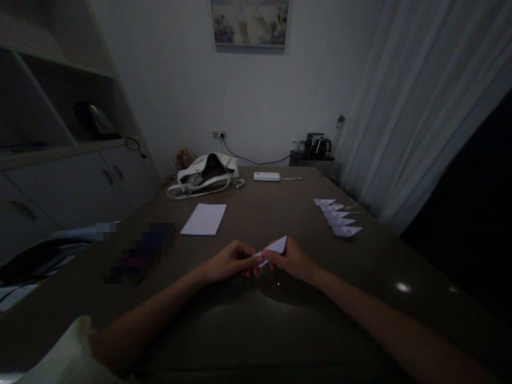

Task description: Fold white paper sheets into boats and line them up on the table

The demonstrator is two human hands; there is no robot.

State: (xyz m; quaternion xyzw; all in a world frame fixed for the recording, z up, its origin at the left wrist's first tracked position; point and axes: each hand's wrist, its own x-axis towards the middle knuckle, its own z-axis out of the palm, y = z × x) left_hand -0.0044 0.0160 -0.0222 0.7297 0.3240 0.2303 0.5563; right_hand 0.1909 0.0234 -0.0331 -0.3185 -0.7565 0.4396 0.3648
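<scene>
Between my two hands, just above the near middle of the table, is a small folded white paper [277, 245] with a pointed corner aimed up and to the right. My left hand [236, 260] pinches its lower left end with thumb and fingers. My right hand [293, 260] grips the other side, its thumb lying across the front near my left thumb. The fingers partly cover the paper, so its full shape is hidden. Off to the right stand several folded paper boats [347, 231] in a slanting row. A stack of white paper sheets [204, 219] lies to the left.
On the brown table [280, 208], a white handbag [208, 175] sits at the back left. A white power bank [266, 176] with a short cable lies at the back. A dark pixelated patch [144, 253] covers something on the left. Sheer curtains [416, 96] hang at right.
</scene>
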